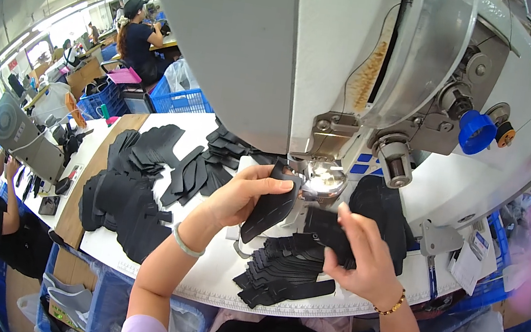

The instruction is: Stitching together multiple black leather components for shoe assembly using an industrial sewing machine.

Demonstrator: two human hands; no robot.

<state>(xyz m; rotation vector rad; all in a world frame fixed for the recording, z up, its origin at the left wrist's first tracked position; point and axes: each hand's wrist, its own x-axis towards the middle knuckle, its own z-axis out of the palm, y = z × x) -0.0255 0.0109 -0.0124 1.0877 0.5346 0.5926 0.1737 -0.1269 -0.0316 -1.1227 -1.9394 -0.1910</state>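
Pinched between the thumb and fingers of my left hand (238,193) is a black fabric piece (272,202), tilted beside the lit needle area of a sewing machine (325,178). My right hand (366,258) has its thumb and fingers around a second black piece (324,229), slightly smeared by motion; part of it is hidden by the fingers. Below it, several overlapping black pieces (285,267) lie fanned out near the table's front edge. Another black pile (378,212) sits behind my right hand.
More stacks of black cut pieces (138,199) cover the left of the white table (209,280). Scissors or snips (432,278) and paper tags (469,262) lie at the right. Blue crates (183,101) stand around. Other people (137,39) sit at machines further left.
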